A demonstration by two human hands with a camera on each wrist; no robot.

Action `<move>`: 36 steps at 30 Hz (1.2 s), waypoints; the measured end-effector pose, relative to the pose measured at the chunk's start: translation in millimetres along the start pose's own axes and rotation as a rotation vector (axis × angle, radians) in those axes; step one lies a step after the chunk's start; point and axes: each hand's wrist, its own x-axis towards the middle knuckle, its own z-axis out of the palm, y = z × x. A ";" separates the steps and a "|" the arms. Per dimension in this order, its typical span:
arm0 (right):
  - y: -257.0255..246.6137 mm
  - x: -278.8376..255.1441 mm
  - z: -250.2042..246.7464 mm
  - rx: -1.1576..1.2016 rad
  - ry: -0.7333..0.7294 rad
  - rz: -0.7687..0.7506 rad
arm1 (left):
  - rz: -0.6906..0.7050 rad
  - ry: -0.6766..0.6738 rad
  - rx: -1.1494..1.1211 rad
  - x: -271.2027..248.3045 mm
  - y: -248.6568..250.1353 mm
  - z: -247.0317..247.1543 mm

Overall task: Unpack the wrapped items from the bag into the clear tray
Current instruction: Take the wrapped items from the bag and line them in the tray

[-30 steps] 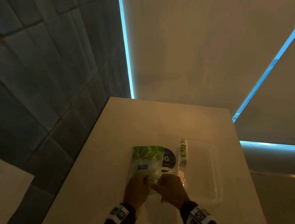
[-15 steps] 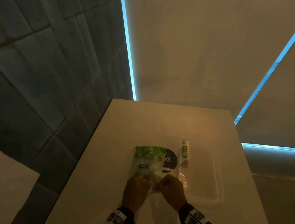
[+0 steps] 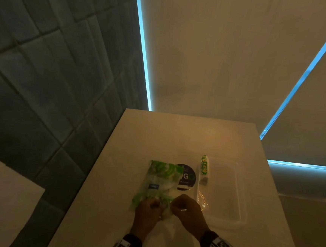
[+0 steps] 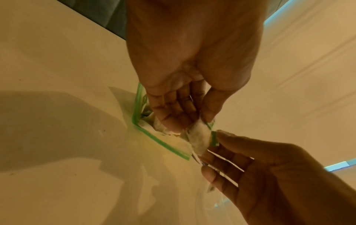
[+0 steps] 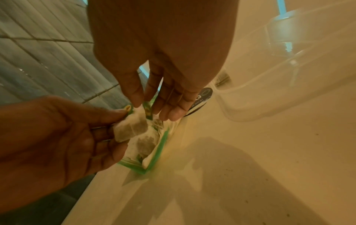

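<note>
A clear bag (image 3: 161, 180) with green print and a green zip rim (image 5: 154, 158) lies mid-table, its mouth towards me. My left hand (image 3: 151, 207) pinches a white wrapped item (image 4: 199, 140) (image 5: 131, 129) at the mouth, between thumb and fingers. My right hand (image 3: 182, 205) (image 5: 146, 106) pinches the upper green rim beside it. Further wrapped items (image 5: 146, 144) show inside the bag. The clear tray (image 3: 240, 199) stands just right of the bag. One green-and-white wrapped item (image 3: 204, 166) lies along its left side.
A dark round label (image 3: 186, 177) shows at the bag's right side. The pale table (image 3: 176, 136) ends close on the left, with dark tiles (image 3: 42, 93) beyond that edge. Its right edge runs just past the tray.
Both hands stay at the bag's mouth with only small finger shifts. The bag, the tray and the item in it have not moved.
</note>
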 end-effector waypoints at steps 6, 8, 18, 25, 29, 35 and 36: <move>-3.4 4.0 1.6 0.249 -0.027 0.119 | -0.010 -0.061 -0.063 -2.2 -1.4 -0.6; -5.0 3.1 1.1 0.298 -0.060 0.145 | -0.004 -0.055 -0.056 -2.5 -2.6 -0.7; -5.2 0.6 0.2 0.462 -0.028 0.251 | -0.012 -0.169 0.042 -9.9 -1.8 -7.1; -7.9 0.3 -19.9 0.597 0.086 0.246 | 0.200 0.092 0.469 -1.7 -19.8 -24.0; -8.9 -2.0 -27.5 0.576 -0.002 0.256 | 0.400 0.031 0.752 6.4 -20.6 -17.3; -2.9 -9.7 -22.8 0.468 -0.098 0.280 | 0.337 -0.206 1.170 18.9 -38.0 -8.5; -2.3 -11.2 -23.2 0.468 -0.103 0.289 | 0.356 -0.189 1.181 20.1 -40.3 -8.3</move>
